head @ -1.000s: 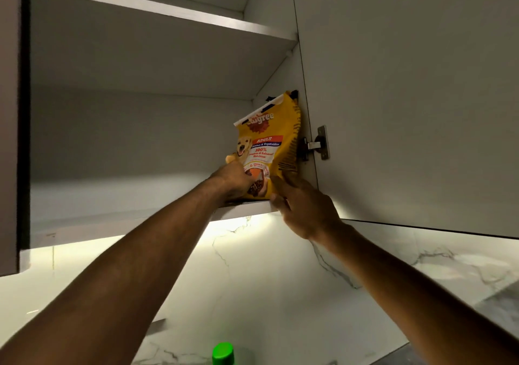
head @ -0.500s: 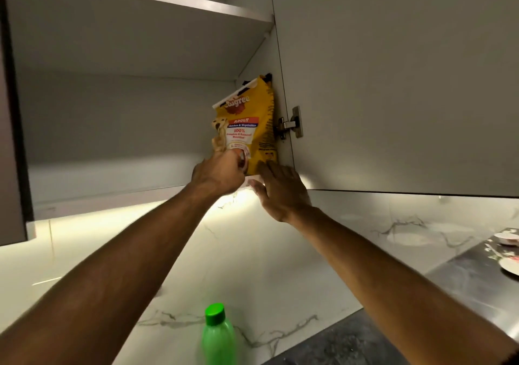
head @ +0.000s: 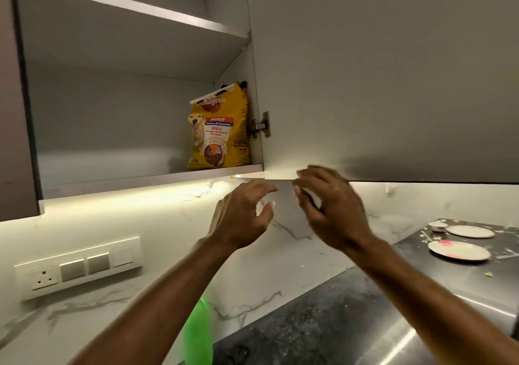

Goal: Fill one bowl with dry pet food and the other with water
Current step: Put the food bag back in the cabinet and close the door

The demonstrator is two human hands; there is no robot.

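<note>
Now hovering both hands (head: pixel 286 213) spread, empty, below yellow crinkly pet-food bag (head: pixel 217 131) standing on shelf (head: pixel 112 183); likely floppy, gripping mid-sides.

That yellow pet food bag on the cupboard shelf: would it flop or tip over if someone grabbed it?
The bag probably flexes: its sides look soft and creased. It stands upright against the cupboard wall, so a push could tip it. Likely light enough for one hand.

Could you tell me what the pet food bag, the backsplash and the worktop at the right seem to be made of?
Pet food bag: glossy printed plastic film, judging by its sheen and creases.
Backsplash: polished white marble or a look-alike, with grey veins.
Worktop: apparently brushed stainless steel, with streaky reflections.
</note>
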